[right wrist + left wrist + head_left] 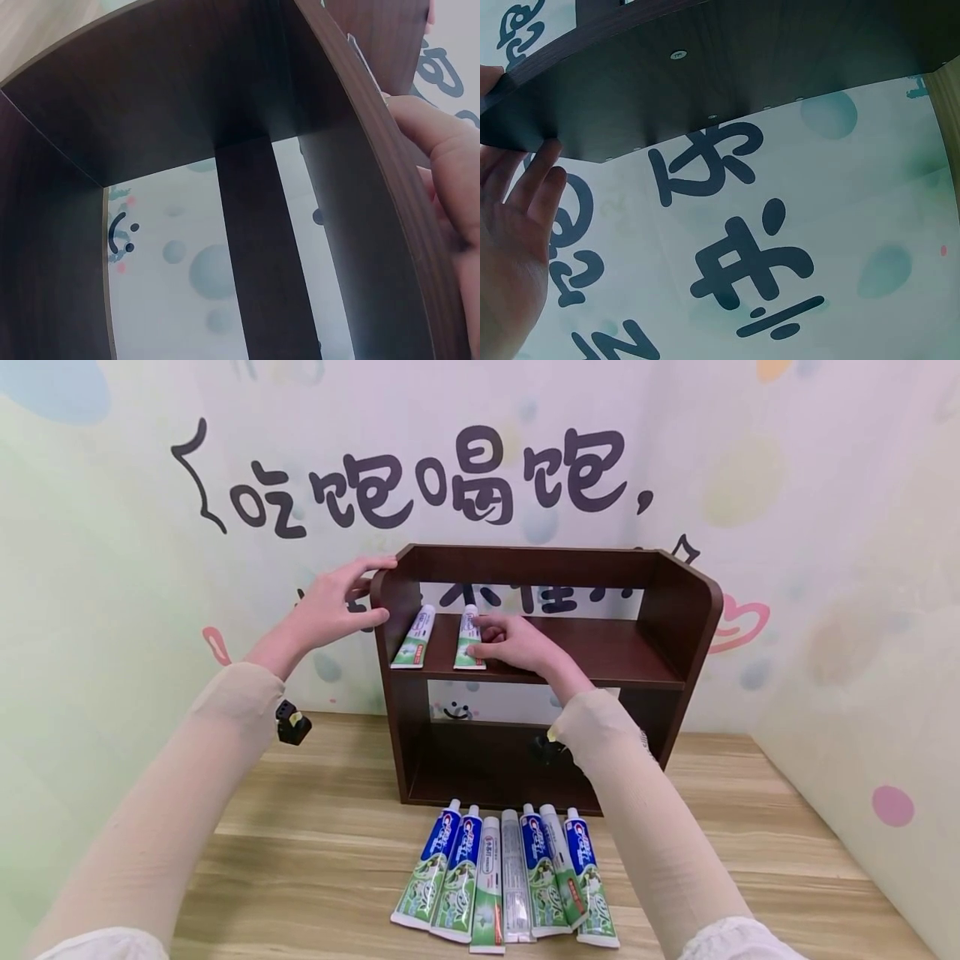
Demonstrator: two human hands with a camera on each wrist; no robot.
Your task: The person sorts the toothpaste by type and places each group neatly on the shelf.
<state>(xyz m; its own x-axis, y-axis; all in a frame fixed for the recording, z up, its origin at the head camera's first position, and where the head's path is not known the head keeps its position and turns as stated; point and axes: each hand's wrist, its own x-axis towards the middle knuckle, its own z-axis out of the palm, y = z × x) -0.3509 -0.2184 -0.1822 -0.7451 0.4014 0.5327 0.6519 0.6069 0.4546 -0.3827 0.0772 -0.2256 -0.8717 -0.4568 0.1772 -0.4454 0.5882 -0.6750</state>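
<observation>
While the left hand [337, 606] steadies the top left corner of the dark wooden shelf [678, 610], fingers wrapped loosely over the side panel's edge, the right hand [517, 643] rests on the middle board with its fingers laid along the side of a toothpaste tube [468, 639]. That tube lies flat, cap pointing to the back, just beside a second tube [414, 639] nearer the left wall of the shelf. The right fingers look only lightly bent and seem to press or nudge the tube rather than close round it; the right wrist view shows just the thumb against the board's front edge, so a firm grip cannot be confirmed.

A tube like this probably handles light and soft: the body would give under pressure, and the glossy skin may slip a little. The stiffest places to take hold are likely the shoulder near the cap and the crimped flat end; a gentle pinch across the middle should also serve, since nothing here is fragile.

A row of seven more tubes [510, 881] lies side by side on the surface [750, 827], caps toward the shelf, just in front of its base. The surface is pale wood grain, smooth and level. Behind stands a wall [787, 468] painted in pastel blobs with large dark lettering, and it closes in on both sides.
</observation>
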